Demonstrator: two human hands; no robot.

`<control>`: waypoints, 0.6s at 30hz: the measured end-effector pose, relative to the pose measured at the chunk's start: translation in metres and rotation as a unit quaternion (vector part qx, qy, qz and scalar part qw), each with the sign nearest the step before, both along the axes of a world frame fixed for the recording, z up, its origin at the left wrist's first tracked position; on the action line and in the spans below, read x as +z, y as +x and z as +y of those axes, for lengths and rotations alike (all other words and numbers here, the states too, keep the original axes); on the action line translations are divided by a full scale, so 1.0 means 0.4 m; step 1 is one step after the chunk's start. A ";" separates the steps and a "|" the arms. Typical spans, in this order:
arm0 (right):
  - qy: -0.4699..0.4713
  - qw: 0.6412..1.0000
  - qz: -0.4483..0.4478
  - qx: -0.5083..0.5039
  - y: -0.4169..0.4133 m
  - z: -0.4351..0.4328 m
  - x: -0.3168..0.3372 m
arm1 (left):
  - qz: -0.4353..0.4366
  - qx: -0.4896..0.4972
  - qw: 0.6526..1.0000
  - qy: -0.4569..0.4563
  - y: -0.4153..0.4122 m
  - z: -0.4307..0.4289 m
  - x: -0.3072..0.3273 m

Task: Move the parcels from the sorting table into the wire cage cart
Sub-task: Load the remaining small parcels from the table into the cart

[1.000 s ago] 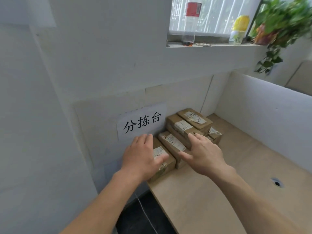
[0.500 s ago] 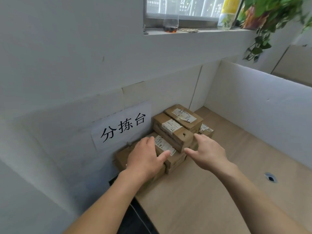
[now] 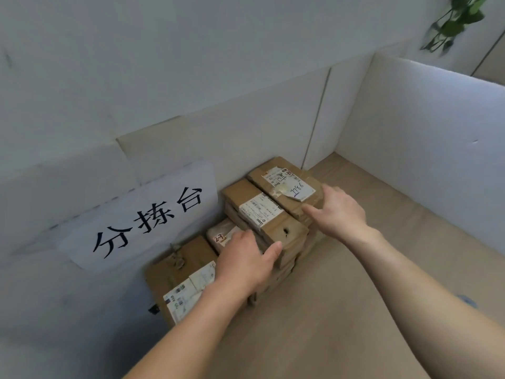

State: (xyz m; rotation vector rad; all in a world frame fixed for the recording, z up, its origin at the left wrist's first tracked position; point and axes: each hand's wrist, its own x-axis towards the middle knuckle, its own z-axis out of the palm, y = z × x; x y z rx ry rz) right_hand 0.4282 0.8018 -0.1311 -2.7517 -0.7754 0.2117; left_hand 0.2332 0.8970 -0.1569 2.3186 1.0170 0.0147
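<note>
Pale wood tabletop (image 3: 355, 324), enclosed at the back and on the right by white partition panels (image 3: 423, 127). Paper sign (image 3: 142, 222) with three black characters fixed to the back panel, left of the stack. Parcels observed: brown cardboard, labelled, packed together in the back left corner of the tabletop against the panel. Front parcel (image 3: 180, 272) lies flat, nearest the camera, at the left edge. Middle parcel (image 3: 262, 214), with a small hole in its top near the front end, sits on the stack; rear parcel (image 3: 284, 181), its label marked in blue handwriting, lies touching it on the far side at the same level. Lower parcel (image 3: 221, 236), with a red-marked label, shows between front and middle parcels. Left hand (image 3: 246, 266) spans the near left corner of the middle parcel, thumb on its near end, fingers at its left side; fingertips hidden, grip cannot be told. Right hand (image 3: 338, 212) spread wide, palm down, thumb on the rear parcel's top, fingers extended over its right edge. Green leaves (image 3: 459, 20), blurred, at upper right
</note>
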 end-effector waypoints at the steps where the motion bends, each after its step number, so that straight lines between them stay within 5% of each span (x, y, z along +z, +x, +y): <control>1: 0.002 1.000 -0.001 -0.002 0.023 0.009 -0.011 | -0.002 0.008 1.000 -0.013 0.011 0.001 -0.013; 6: 0.041 0.997 0.048 -0.038 0.113 0.037 -0.062 | -0.020 0.044 0.996 -0.079 0.050 0.006 -0.063; 13: 0.223 0.952 0.170 -0.123 0.145 0.023 -0.144 | -0.120 0.094 0.973 -0.172 0.076 0.004 -0.090; 18: 0.375 0.865 0.279 -0.182 0.114 -0.035 -0.178 | -0.192 0.119 0.950 -0.214 0.077 -0.014 -0.087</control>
